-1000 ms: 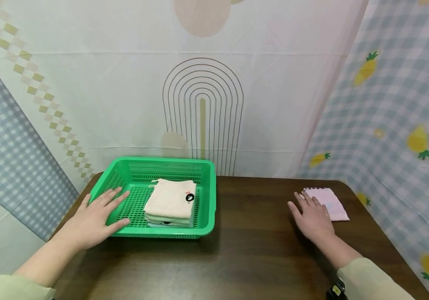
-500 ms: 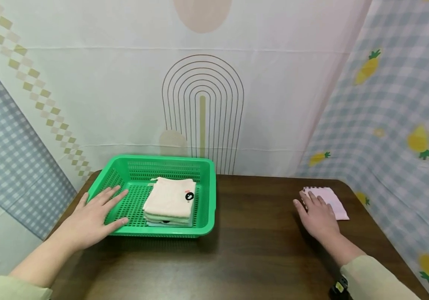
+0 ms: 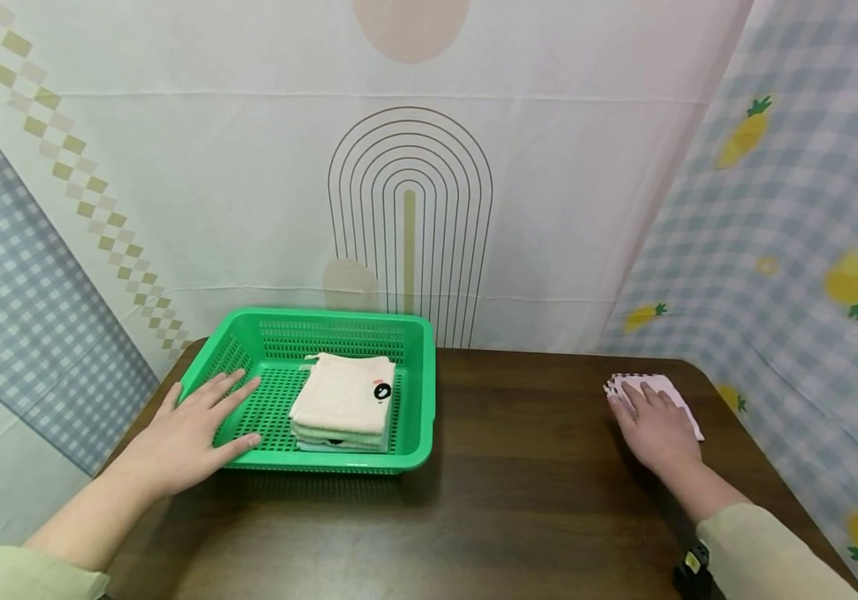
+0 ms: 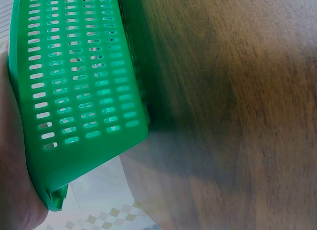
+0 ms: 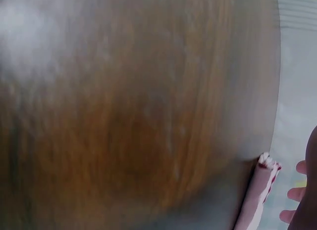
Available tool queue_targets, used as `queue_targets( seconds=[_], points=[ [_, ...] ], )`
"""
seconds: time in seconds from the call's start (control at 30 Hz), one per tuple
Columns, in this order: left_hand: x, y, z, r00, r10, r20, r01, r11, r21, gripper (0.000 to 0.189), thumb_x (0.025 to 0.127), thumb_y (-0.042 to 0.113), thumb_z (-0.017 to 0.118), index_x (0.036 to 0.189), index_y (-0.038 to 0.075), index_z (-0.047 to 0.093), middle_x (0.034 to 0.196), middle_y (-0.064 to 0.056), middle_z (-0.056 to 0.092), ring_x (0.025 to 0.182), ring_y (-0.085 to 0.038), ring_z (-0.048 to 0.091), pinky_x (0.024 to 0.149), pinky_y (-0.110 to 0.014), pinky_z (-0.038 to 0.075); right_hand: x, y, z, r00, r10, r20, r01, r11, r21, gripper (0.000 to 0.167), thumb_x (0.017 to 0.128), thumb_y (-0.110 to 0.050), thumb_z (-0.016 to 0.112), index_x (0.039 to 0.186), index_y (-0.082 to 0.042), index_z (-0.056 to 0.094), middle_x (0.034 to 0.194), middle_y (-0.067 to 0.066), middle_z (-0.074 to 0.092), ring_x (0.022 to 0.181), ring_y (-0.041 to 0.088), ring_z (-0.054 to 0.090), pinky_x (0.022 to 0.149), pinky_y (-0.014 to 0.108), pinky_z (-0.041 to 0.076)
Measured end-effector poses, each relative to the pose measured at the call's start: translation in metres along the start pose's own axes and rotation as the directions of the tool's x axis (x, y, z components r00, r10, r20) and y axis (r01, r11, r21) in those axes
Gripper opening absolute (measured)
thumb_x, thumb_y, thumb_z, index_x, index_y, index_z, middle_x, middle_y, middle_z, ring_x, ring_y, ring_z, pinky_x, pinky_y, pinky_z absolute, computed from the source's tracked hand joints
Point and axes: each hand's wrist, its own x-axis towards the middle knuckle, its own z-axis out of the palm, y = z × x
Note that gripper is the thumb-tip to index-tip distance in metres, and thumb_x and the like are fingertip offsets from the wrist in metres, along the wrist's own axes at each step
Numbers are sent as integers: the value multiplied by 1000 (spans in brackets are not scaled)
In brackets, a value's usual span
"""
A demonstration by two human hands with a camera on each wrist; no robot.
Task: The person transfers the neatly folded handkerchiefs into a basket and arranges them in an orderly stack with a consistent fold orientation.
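Observation:
My left hand [image 3: 187,435], fingers straight and spread, lies at the left front corner of a green plastic basket [image 3: 430,392]. In the left wrist view that hand is against the rim of the basket [image 4: 79,91]. Inside the basket sits a stack of folded small towels [image 3: 342,393], a cream one with a black print on top. At the far right, my right hand [image 3: 657,429] is over a folded pink towel [image 3: 680,392] with a dark-striped edge and covers part of it. In the right wrist view, the fingertips stand slightly apart from the pink towel [image 5: 255,195].
Both lie on a dark brown wooden table [image 3: 504,467]. A white printed curtain [image 3: 549,208] hangs close behind, and a blue checked curtain with yellow fruit [image 3: 796,333] lines the right side. A black strap device [image 3: 693,567] is on the right wrist.
My right hand has moved to the right, further over the pink towel. The left hand has stayed at the basket, and the towels lie as before. The head view has shifted slightly.

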Motion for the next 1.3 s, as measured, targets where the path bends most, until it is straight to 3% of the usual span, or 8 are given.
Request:
queue_targets(
  seconds=[0.67, 0.97, 1.3],
  points=[
    [0, 1, -1, 1000, -6, 6, 6, 1000, -1, 79, 95, 59, 55, 160, 25, 23, 162, -13, 24, 145, -43, 25, 111, -71, -3, 13, 35, 1, 999, -12, 31, 13, 1000, -26, 83, 103, -62, 19, 149, 5, 38, 149, 38, 28, 137, 56, 23, 108, 69, 20],
    [1, 1, 0, 1000, -9, 10, 9, 1000, 2, 80, 95, 63, 51, 160, 27, 21, 162, -13, 24, 145, -42, 24, 111, -71, -3, 18, 50, -4, 996, -32, 83, 33, 999, -19, 84, 102, -64, 23, 149, 4, 36, 149, 40, 25, 136, 58, 22, 107, 70, 21],
    [1, 2, -1, 1000, -11, 12, 11, 1000, 5, 80, 95, 64, 49, 160, 26, 23, 162, -13, 24, 145, -42, 24, 112, -71, -2, 25, 69, -4, 981, 40, 190, -53, 997, 62, 95, 95, -75, 25, 153, 1, 28, 149, 44, 15, 132, 65, 18, 100, 77, 23]
  ],
)
